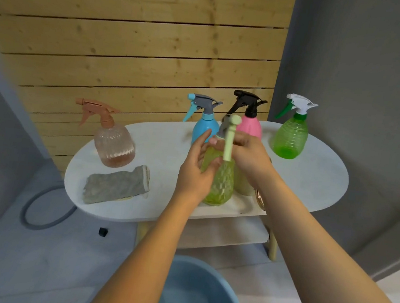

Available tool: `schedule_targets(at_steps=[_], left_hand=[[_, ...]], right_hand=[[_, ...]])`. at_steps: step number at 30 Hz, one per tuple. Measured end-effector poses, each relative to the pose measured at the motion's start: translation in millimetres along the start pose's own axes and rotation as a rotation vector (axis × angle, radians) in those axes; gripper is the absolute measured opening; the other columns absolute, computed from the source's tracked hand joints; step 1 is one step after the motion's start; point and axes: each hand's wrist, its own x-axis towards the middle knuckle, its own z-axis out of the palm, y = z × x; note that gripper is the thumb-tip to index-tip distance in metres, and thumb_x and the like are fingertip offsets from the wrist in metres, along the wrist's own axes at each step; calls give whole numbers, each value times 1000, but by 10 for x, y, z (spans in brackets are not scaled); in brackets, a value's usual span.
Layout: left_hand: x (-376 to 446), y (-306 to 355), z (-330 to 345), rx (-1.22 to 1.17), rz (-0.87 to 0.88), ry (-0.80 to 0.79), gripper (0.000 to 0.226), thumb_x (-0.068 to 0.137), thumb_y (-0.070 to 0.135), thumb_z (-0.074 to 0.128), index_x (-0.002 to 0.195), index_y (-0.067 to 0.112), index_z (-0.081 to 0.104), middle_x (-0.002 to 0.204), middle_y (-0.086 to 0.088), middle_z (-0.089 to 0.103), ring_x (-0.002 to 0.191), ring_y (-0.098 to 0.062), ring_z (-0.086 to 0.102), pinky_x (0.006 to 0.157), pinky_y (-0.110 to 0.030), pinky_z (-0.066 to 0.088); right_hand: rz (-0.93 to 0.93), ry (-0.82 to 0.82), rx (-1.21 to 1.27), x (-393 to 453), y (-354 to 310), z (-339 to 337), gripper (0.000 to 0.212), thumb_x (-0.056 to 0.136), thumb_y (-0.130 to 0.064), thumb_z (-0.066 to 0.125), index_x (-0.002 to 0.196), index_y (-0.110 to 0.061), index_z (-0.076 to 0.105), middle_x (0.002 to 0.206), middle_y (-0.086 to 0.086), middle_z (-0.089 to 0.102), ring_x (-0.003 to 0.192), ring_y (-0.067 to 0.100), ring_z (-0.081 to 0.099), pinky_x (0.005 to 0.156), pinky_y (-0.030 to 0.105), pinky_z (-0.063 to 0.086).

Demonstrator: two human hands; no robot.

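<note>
A yellow-green faceted spray bottle [219,185] stands near the front edge of the white oval table [314,185]. Its pale green trigger [229,142] hangs down in front, blurred. My right hand [249,156] grips the bottle's neck and spray head from the right. My left hand [196,168] lies against the bottle's left side with its fingers fairly straight and pointing up. The bottle's neck is hidden by my fingers.
On the table stand a peach bottle [114,147], a blue bottle [203,130], a pink bottle [249,128] and a green bottle [290,141]. A grey cloth [116,184] lies front left. A pale bottle [242,184] stands behind my right wrist. A blue basin [201,294] sits on the floor below.
</note>
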Motion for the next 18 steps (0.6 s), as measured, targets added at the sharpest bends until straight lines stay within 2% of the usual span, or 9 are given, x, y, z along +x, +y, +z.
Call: schedule_targets(at_steps=[2,4,6,8,9,11,13,16,18], left_hand=[[17,27,-71,-36,-26,-35,53,92,2,54,135,31,45,132,13,51,115,9,48,101,-14,40],[50,86,-150,-156,-91,-84,52,88,-5,44,132,22,51,130,4,56,118,-3,53,98,-21,45],[85,195,-203,-270,-135,-118,53,79,9,40,128,21,56,128,1,58,119,-11,53,92,-24,47],[108,317,-199,-274,-125,-109,43,82,27,40,120,31,59,128,8,57,122,-8,50,96,-30,44],[123,373,-180,-240,-112,-102,35,91,35,39,118,35,60,127,12,58,122,-6,49,101,-34,41],[147,426,-133,-144,-88,-100,31,101,37,36,120,36,59,122,17,60,121,-3,50,107,-36,38],[166,417,-96,-65,-64,-76,28,99,29,47,123,32,60,121,13,63,118,-7,55,106,-37,41],[218,381,-115,-30,-48,-28,28,93,13,58,114,29,64,115,7,67,111,-14,61,100,-41,47],[261,397,-147,-39,-58,-27,30,90,4,59,109,26,65,109,6,69,104,-15,64,94,-36,51]], right_hand=[[37,-3,-17,20,-18,-20,13,74,-27,79,69,-22,69,70,-3,66,63,2,59,60,15,45],[21,1,-46,17,-32,-20,22,74,-27,80,60,-27,63,58,-12,60,54,-2,54,54,10,40],[-8,28,-85,15,-16,2,32,74,-27,80,53,-27,56,47,-14,49,44,-4,43,46,8,32],[-36,81,-157,33,18,36,34,73,-29,80,54,-25,52,49,-10,41,41,0,37,42,10,26],[-60,110,-204,40,32,54,32,74,-31,79,58,-21,54,52,-7,42,44,1,37,42,13,26],[-103,167,-284,50,70,104,27,76,-33,77,76,-10,62,62,1,53,54,8,42,47,19,29],[-114,220,-300,48,119,145,30,80,-28,72,91,-3,62,75,10,63,64,16,49,53,26,36],[-142,233,-278,41,151,183,31,83,-26,68,99,-1,60,84,17,66,75,30,60,66,40,49],[-154,209,-309,29,159,152,34,83,-29,70,102,-3,61,87,14,67,81,29,62,69,38,49]])
